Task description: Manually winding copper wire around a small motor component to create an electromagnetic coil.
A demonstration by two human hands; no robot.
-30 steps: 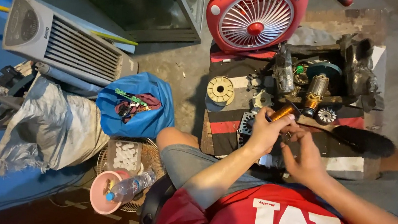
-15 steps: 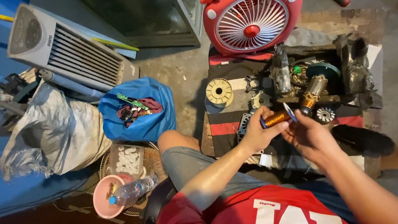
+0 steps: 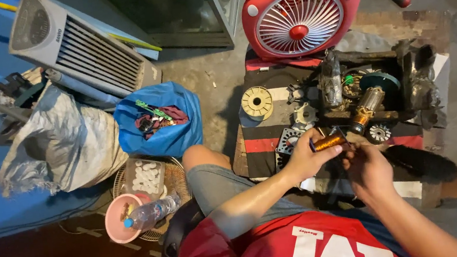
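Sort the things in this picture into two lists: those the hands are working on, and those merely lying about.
In hand: copper-wound coil, left hand, right hand.

Lying about: red fan, blue bag, yellow spool, water bottle, motor rotor.

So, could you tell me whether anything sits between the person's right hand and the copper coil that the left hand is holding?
Nothing visible does. The left hand grips the copper coil over the bench, and the right hand is right beside it, its fingers reaching the coil's end. The motor parts lie farther back, out of the way.
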